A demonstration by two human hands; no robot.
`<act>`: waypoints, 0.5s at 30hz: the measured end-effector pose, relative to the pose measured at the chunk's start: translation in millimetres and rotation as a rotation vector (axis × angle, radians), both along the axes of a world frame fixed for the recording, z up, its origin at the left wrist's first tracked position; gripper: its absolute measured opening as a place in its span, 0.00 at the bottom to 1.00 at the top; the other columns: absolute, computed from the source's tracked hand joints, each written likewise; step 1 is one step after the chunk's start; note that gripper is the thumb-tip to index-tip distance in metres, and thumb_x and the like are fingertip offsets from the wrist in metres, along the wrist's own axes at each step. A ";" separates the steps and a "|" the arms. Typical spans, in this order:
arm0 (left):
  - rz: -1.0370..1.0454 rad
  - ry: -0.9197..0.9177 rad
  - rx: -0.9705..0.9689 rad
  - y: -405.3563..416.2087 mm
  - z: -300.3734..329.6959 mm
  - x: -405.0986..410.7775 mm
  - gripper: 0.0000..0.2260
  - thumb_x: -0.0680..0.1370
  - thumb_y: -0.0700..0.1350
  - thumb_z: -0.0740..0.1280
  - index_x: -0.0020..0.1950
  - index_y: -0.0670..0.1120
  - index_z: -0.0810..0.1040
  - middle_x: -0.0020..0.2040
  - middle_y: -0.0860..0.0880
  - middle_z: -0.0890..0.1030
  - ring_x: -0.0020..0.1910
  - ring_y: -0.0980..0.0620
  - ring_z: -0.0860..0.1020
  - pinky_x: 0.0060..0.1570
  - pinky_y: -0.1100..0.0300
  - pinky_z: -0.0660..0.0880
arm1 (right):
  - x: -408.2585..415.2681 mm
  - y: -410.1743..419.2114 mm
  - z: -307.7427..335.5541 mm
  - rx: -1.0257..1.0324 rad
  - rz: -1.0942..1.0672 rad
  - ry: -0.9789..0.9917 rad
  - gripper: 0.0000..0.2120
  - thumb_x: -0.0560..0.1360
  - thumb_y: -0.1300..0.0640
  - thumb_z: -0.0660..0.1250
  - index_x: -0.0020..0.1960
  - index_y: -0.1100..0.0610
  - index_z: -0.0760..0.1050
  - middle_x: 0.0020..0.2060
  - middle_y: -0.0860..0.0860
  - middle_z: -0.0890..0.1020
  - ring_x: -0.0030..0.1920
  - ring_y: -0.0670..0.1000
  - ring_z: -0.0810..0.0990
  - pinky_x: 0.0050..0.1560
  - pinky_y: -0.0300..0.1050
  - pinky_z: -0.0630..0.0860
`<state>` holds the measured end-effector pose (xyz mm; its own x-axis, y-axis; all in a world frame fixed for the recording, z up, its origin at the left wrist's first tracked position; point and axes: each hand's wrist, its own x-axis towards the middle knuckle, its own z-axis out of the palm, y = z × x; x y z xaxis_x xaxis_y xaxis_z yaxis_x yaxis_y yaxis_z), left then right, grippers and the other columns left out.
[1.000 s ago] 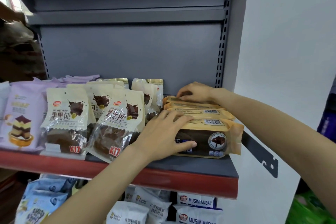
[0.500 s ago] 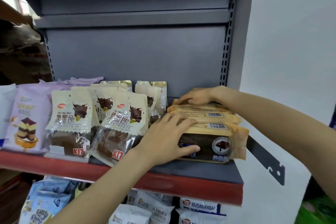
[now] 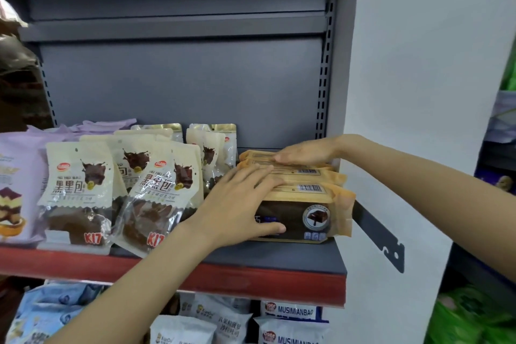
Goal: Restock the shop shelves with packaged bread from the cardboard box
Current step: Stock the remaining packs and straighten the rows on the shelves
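The left hand [image 3: 240, 204] lies flat across the front brown bread packs [image 3: 307, 204] at the shelf [image 3: 279, 257] right end, hiding their label; the right hand [image 3: 304, 152] presses flat on the rear packs.

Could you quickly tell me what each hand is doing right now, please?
Left hand: open, fingers pressing the front orange bread packet.
Right hand: open, flat on the rear orange packets.
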<state>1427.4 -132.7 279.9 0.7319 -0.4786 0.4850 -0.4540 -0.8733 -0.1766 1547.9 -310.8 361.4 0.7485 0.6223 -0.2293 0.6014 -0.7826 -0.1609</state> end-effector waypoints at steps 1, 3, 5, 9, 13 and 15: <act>-0.013 0.012 0.012 -2.0 1.4 0.1 0.37 0.70 0.71 0.59 0.76 0.58 0.54 0.77 0.55 0.54 0.76 0.54 0.51 0.73 0.57 0.44 | -3.8 -5.5 -0.2 -0.001 0.015 -0.063 0.25 0.80 0.39 0.44 0.73 0.47 0.63 0.70 0.48 0.68 0.70 0.49 0.66 0.72 0.49 0.59; 0.003 0.044 0.057 -6.8 4.9 4.0 0.41 0.69 0.72 0.59 0.77 0.57 0.49 0.78 0.56 0.52 0.76 0.55 0.49 0.75 0.54 0.45 | -14.6 -15.0 -4.8 0.046 0.034 -0.011 0.25 0.81 0.40 0.44 0.73 0.47 0.62 0.70 0.46 0.68 0.69 0.48 0.66 0.72 0.47 0.59; 0.032 0.068 0.093 -11.7 8.6 8.0 0.44 0.68 0.73 0.60 0.77 0.55 0.49 0.78 0.55 0.52 0.76 0.55 0.49 0.75 0.53 0.46 | -23.5 -18.8 -17.3 0.112 0.099 0.106 0.25 0.81 0.42 0.43 0.76 0.48 0.55 0.73 0.45 0.62 0.73 0.46 0.60 0.74 0.44 0.54; 0.001 0.127 0.072 -11.2 10.5 8.1 0.46 0.67 0.72 0.64 0.77 0.50 0.54 0.78 0.53 0.55 0.76 0.56 0.54 0.73 0.60 0.49 | -24.9 -19.0 -38.9 0.166 0.068 0.025 0.27 0.80 0.40 0.40 0.77 0.47 0.45 0.76 0.43 0.49 0.76 0.44 0.47 0.73 0.42 0.41; 0.005 0.158 0.010 -7.9 12.0 7.3 0.48 0.65 0.70 0.68 0.77 0.49 0.55 0.76 0.53 0.59 0.74 0.55 0.57 0.71 0.61 0.55 | -21.7 -15.9 -49.6 0.192 0.042 -0.039 0.29 0.78 0.34 0.39 0.76 0.42 0.47 0.77 0.42 0.49 0.76 0.44 0.46 0.76 0.56 0.42; 0.021 0.190 0.002 -7.5 13.4 10.4 0.49 0.64 0.69 0.69 0.77 0.48 0.55 0.76 0.52 0.60 0.74 0.55 0.58 0.70 0.61 0.56 | -21.8 -15.5 -50.9 0.220 0.029 -0.030 0.29 0.78 0.35 0.40 0.77 0.44 0.48 0.77 0.43 0.50 0.76 0.45 0.47 0.76 0.54 0.42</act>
<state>1437.7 -140.3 293.3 0.8200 -0.4633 0.3361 -0.4612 -0.8826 -0.0912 1526.1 -326.3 310.4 0.7336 0.6766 -0.0637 0.6304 -0.7125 -0.3080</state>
